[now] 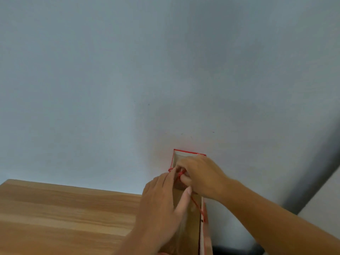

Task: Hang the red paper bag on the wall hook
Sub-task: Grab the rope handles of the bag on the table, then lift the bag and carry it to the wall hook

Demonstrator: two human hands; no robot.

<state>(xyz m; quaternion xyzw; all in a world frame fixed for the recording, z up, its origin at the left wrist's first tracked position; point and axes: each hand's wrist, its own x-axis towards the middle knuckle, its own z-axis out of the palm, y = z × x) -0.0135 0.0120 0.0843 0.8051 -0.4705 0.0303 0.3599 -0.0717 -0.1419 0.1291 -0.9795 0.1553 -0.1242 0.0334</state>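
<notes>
Both hands are busy at the mouth of the red paper bag [203, 234], and each grip is closed on the bag's thin red cord handles [179, 174]. From where one stands, the right hand [200, 175] reaches in from the right with its fingers curled down into the open top, pinching the cord near the bag's far rim. Its forearm runs off toward the lower right corner of the view. The left hand [161, 203] comes up from below, its fingertips meeting the same bunch of cord and its thumb stretched along the near side of the opening. A second strand of cord trails from under that thumb down to the bag's right wall.

The bag stands upright with its mouth open, brown inside, with a red edge showing at the far rim and down the right wall. It sits just beside the right edge of the wooden worktop [64, 214], close against the pale wall [165, 70] behind it. Whether it rests on anything I cannot tell, since its base is out of sight. A grey band [316, 170] slants across the lower right.
</notes>
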